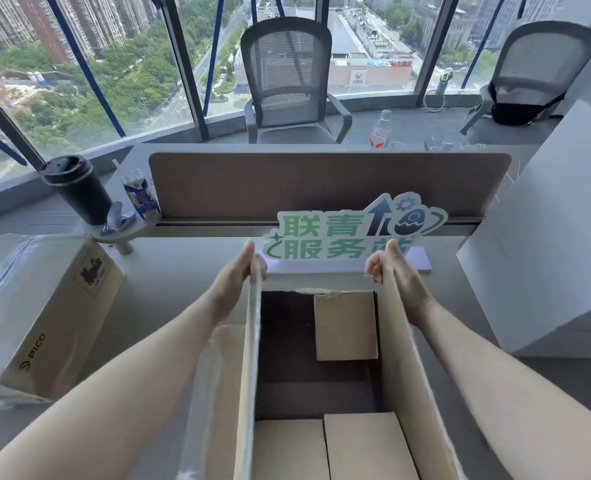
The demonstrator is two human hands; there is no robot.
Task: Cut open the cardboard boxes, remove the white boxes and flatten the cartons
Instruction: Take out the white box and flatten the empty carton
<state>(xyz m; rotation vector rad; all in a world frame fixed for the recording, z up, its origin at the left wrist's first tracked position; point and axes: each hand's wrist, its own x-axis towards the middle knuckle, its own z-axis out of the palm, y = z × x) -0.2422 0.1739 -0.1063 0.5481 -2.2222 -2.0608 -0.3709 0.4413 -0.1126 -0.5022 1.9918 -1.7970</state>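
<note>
Lettering reading "PICO" runs along the near side of a taped cardboard box [55, 317] lying at the left of the tabletop [169, 289]. Behind the open carton [321, 375] stands a green-and-white sign [352, 233] with Chinese characters. The left hand [238, 271] pinches the far top corner of the carton's left wall, thumb up; the right hand [394, 271] grasps the right wall's far corner likewise, each grip curled around the cardboard. Inside, loose inner flaps show over a dark interior. At far left stand a black tumbler [75, 188] and a blue drink carton [141, 194], its print unreadable. The carton's near end is cut off.
</note>
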